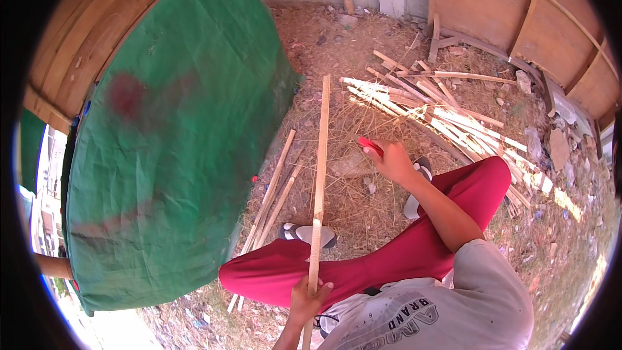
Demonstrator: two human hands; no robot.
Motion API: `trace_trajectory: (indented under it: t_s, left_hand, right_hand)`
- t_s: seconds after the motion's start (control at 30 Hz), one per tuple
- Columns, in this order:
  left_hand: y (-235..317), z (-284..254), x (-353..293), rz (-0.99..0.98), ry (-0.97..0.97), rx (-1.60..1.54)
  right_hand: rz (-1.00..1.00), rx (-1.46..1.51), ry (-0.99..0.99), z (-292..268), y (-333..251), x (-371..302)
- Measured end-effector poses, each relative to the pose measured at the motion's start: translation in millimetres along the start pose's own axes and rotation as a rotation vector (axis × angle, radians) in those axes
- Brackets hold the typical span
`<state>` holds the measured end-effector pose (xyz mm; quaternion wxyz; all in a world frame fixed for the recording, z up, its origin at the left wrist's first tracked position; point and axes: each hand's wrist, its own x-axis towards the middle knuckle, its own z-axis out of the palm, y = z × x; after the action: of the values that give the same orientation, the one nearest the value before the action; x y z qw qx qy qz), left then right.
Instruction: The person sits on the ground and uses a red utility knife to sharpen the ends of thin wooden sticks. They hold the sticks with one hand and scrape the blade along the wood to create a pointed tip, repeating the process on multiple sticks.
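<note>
A long, pale bamboo strip [322, 149] runs upright through the middle of the view, its far end near the shavings and its near end by my shirt. My left hand [310, 299] is wrapped round its lower part, above my lap. To the right of the strip and apart from it, my right hand [394, 163] grips a red-handled knife [369, 145]. The thin blade points up and left toward the strip; its outline is faint against the ground.
A heap of split bamboo strips [447, 110] lies at the right. Several more strips [275, 188] rest beside my left foot. A green tarp [188, 129] hangs close on the left. Thin shavings [353, 165] litter the ground between my feet. Wooden panels [486, 0] stand behind.
</note>
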<state>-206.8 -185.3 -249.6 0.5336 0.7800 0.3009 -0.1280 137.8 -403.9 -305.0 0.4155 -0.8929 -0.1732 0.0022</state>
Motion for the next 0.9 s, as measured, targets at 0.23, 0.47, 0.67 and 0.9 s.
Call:
trace_trajectory:
  t_s: [0.23,0.47,0.67,0.9]
  left_hand:
    - [20.6,13.6,35.6,0.014,-0.056,0.016]
    - [28.0,19.0,47.0,0.073,-0.102,0.063]
    - [26.4,20.8,45.1,0.1,-0.157,0.066]
    - [3.1,19.0,47.3,0.085,-0.169,0.118]
  right_hand:
    - [-0.243,0.178,-0.146,22.1,-29.2,-37.1]
    - [-0.275,0.16,-0.213,25.5,-37.0,-44.6]
    - [-0.315,0.086,-0.209,21.9,-38.3,-44.4]
    - [-0.26,-0.134,-0.259,28.3,-37.6,-50.6]
